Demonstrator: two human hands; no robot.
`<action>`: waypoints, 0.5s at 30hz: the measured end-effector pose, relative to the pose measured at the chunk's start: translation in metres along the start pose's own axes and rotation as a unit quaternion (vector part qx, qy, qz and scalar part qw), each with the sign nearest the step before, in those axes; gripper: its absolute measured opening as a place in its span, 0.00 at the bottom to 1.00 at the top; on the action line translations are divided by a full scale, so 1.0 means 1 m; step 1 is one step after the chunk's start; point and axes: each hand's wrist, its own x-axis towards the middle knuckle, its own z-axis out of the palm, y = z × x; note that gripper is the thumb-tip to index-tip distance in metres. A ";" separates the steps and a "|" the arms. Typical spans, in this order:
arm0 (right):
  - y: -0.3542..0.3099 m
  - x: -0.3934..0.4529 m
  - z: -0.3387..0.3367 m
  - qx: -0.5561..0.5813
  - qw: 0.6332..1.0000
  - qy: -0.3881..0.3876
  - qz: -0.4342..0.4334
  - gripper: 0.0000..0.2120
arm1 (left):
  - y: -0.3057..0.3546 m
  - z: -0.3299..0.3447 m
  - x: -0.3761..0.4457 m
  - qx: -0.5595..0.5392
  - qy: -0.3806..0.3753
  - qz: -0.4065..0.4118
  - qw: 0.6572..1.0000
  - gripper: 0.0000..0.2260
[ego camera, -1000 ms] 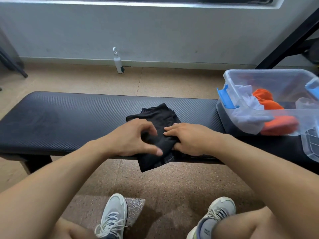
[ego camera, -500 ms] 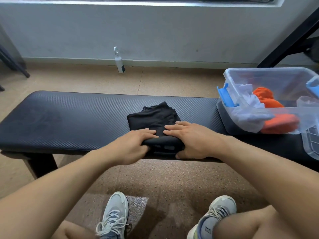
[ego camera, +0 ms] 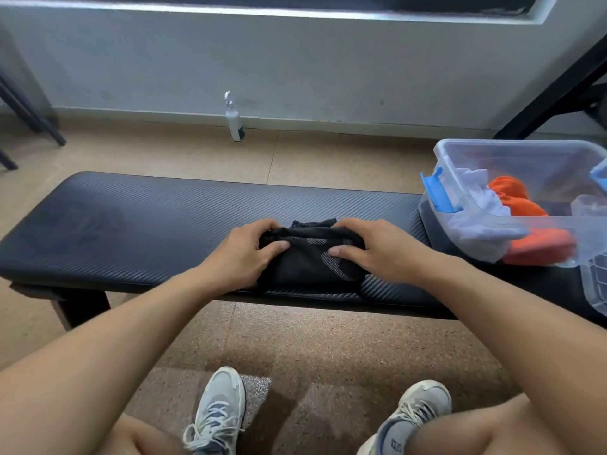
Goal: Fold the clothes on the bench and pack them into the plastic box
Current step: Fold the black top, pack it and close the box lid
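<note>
Here, both hands grip a small folded black mesh garment near the front edge of the black padded tabletop. Left hand holds the garment's left end, fingers curled over the far edge, thumb pressing on top. Right hand holds the right end the same way, fingers wrapped over the far side, thumb on top of the fabric. A bit of the mesh sticks up between the two hands at the back. Clear plastic box with blue latches sits on the right end of the tabletop, well apart from the garment; inside it lie a white cloth and an orange cloth. A clear lid lies just beside the box at the right edge. White spray bottle stands on the floor against the grey wall. Two grey sneakers show below on the speckled floor.
</note>
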 end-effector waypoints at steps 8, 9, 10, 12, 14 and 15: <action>0.004 0.018 0.013 -0.085 0.994 0.055 0.029 0.33 | -0.005 0.011 0.014 0.083 0.089 0.005 0.993 0.17; 0.002 0.020 0.014 -0.092 0.994 0.051 0.014 0.35 | -0.005 0.012 0.015 0.078 0.093 0.004 0.993 0.16; 0.000 0.021 0.015 -0.099 0.994 0.039 -0.001 0.36 | -0.006 0.012 0.017 0.070 0.095 0.002 0.993 0.15; -0.003 0.022 0.018 -0.111 0.994 0.000 -0.021 0.38 | -0.008 0.013 0.019 0.060 0.110 0.003 0.992 0.14; -0.001 0.024 0.021 -0.118 0.992 -0.024 -0.023 0.39 | -0.009 0.014 0.023 0.069 0.132 0.010 0.989 0.13; 0.001 0.026 0.022 -0.119 0.992 -0.029 -0.018 0.39 | -0.009 0.014 0.024 0.073 0.139 0.009 0.988 0.13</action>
